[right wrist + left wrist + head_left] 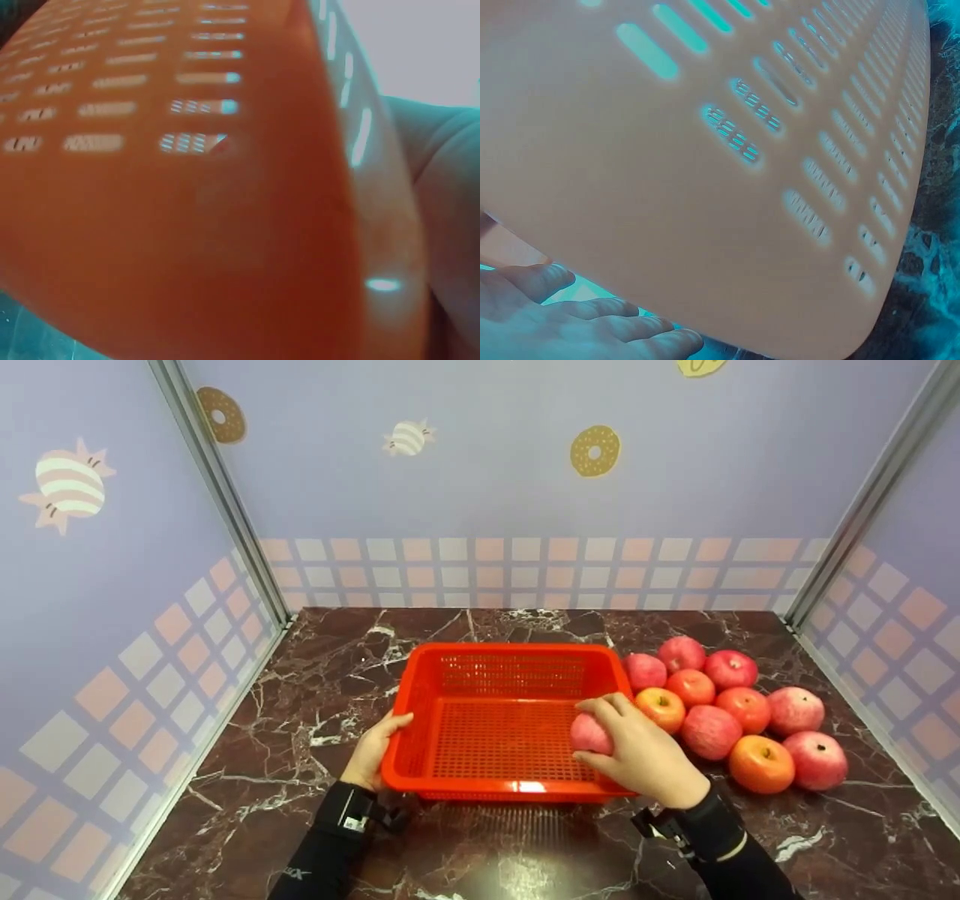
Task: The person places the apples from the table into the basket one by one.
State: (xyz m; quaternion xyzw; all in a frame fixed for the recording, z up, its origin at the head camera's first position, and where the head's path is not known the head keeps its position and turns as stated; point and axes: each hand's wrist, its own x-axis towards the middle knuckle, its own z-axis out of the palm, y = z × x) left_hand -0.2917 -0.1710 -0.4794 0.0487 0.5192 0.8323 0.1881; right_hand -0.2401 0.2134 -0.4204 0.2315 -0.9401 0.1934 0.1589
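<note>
A red plastic basket with slotted walls and floor stands on the table, nothing lying on its floor. My left hand grips its left rim, thumb over the edge; in the left wrist view the fingers lie along the rim beside the slotted wall. Over the right part of the basket, my right hand holds a pinkish-red apple between thumb and fingers. The right wrist view shows mostly the basket's outer wall, with part of that hand beyond the rim; the apple is hidden there.
Several red and orange-yellow apples lie grouped on the table right of the basket, the nearest ones close to its right rim. The dark marbled tabletop is bounded by patterned panels at the back and both sides.
</note>
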